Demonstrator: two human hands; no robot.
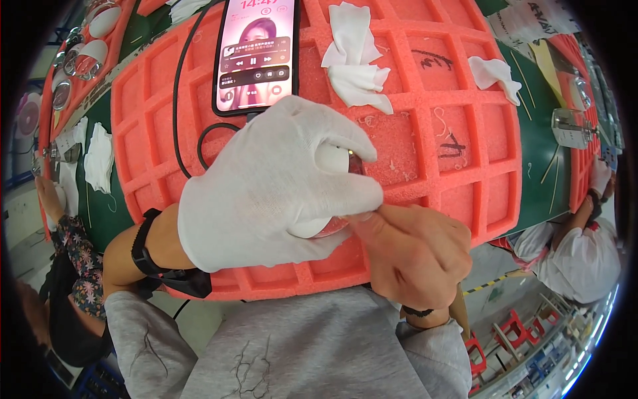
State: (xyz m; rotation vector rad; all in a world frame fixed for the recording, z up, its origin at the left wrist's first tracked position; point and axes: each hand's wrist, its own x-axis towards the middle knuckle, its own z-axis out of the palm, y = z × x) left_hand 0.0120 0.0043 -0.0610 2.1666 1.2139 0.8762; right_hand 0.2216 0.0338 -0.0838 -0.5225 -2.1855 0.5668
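My left hand (266, 179), in a white glove, is closed around a rounded white piece (330, 159) with a clear, glassy edge. The glove hides most of that piece, whose lower part shows beneath the fingers. My bare right hand (419, 249) is closed in a pinch against the gloved fingertips, at the right side of the piece. Whatever its fingertips grip is hidden. Both hands are above a pink-red foam tray (488, 173) divided into square compartments.
A phone (256, 56) with a black cable (178, 100) lies on the tray's far side. Crumpled white cloths (352, 33) lie nearby. Another foam tray with clear and white rounded pieces (91, 56) is far left. A co-worker's sleeve (86, 279) is left; another person (578, 259) is right.
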